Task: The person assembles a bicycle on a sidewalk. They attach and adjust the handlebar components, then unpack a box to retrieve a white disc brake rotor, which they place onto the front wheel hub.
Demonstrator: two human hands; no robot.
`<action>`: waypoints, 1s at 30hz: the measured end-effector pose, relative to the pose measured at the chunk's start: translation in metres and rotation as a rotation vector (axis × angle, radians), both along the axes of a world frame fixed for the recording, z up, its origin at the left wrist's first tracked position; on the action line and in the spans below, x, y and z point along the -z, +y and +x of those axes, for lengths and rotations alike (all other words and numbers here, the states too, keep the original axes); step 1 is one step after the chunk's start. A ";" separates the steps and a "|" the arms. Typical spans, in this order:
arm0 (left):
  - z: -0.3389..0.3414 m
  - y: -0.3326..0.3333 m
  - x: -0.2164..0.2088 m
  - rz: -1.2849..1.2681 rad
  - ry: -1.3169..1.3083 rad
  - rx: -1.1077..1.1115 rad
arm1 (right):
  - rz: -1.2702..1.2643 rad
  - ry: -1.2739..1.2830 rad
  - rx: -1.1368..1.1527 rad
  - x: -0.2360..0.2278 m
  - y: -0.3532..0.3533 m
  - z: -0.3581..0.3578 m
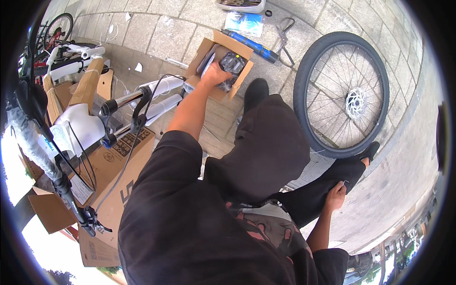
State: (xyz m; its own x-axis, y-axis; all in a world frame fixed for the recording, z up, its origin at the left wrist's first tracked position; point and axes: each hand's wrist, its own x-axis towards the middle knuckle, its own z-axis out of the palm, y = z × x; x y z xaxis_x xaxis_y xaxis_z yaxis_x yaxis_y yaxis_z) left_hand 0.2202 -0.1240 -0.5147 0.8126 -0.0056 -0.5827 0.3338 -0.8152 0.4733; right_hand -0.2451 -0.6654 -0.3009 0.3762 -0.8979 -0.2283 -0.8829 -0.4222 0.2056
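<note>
My left hand reaches into a small open cardboard box on the paving, its fingers curled among the contents. What they grip is partly hidden. Beside them in the box lies a black part in clear plastic, and a greyish plastic-wrapped piece shows at the other side of the hand. Over by my lower right leg, my right hand is closed, with a small shiny thing at its fingertips, too small to name. It rests against the dark trouser leg.
A bicycle wheel with a disc rotor lies at right. On the left stands a partly wrapped bicycle frame and fork over a large cardboard carton. Beyond the small box are a blue-black tube, a blue packet and a white tray.
</note>
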 end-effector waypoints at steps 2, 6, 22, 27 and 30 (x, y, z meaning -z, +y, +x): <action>0.005 0.013 0.002 -0.193 0.140 -0.134 | 0.004 0.017 0.016 -0.002 0.004 0.004; 0.013 0.008 -0.010 -0.561 0.250 -0.704 | -0.014 -0.001 -0.007 0.002 0.002 -0.005; -0.012 -0.015 -0.025 0.150 0.236 0.295 | -0.008 0.028 0.004 0.000 0.004 0.000; -0.021 -0.001 -0.020 -0.045 -0.014 0.134 | 0.002 -0.024 0.014 0.000 0.008 0.001; -0.028 0.004 -0.040 -0.159 0.025 -0.049 | 0.010 -0.015 0.019 0.001 0.009 -0.004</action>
